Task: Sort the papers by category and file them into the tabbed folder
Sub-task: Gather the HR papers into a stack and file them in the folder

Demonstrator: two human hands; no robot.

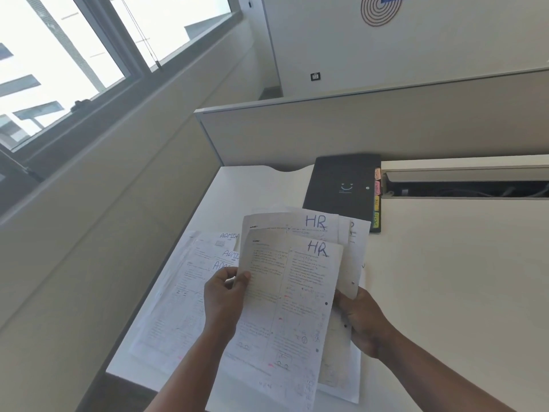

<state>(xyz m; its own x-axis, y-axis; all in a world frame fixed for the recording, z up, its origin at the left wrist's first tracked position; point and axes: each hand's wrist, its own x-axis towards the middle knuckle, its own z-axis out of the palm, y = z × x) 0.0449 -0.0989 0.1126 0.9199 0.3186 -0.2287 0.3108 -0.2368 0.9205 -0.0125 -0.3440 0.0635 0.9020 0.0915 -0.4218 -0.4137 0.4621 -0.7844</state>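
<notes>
White printed sheets marked "HR" (285, 292) in blue handwriting are held up above the desk, fanned so that two "HR" headings are seen one above the other. The left edge of the front sheet is pinched by the left hand (222, 301), with the thumb pressed on the face of the paper and the fingers curled behind it. The right edge of the bundle is gripped by the right hand (361, 319), which is closed around the sheets at the back; punched holes are visible along that edge. More sheets are seen behind the two headed ones, but their headings are mostly hidden.

A second pile, the papers marked "ADMIN" (184, 286), is laid flat on the white desk (445, 263) to the left of the held bundle and partly covered by it. Three "ADMIN" headings are shown stepped one below the other.

The black tabbed folder (341, 185) is placed closed and flat at the far side of the desk, against the grey partition (326, 129). Coloured tabs (376, 197) are seen sticking out along its right edge. Just beside it on the right, an open cable tray (463, 185) is set into the desk. A window (74, 55) is seen at the upper left.
</notes>
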